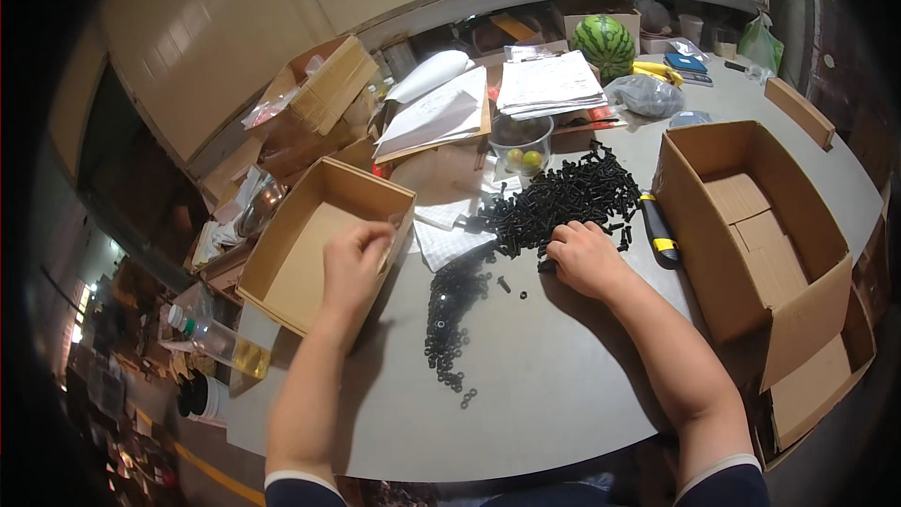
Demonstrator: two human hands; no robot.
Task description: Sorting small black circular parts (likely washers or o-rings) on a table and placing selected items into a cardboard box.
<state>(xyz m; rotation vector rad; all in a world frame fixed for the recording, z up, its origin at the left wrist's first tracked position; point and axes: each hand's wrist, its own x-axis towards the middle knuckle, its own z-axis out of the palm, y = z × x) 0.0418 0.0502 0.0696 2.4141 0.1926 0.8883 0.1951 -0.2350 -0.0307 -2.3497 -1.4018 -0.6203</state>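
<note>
A heap of black bolts lies on the grey table. At its near edge is my right hand, fingers curled down, with a small black bolt showing at the fingertips. My left hand hovers by the right wall of an open cardboard box, its fingers drawn together in a pinch. Whatever they hold, if anything, is too small to make out. Between my hands a trail of small black nuts and washers runs toward me. One loose bolt and a single nut lie apart from the heap.
A second, deeper cardboard box stands at the right, beside a black-and-yellow tool handle. Behind the heap are a clear tub with round fruit, paper stacks and a watermelon. A bottle lies at the left edge.
</note>
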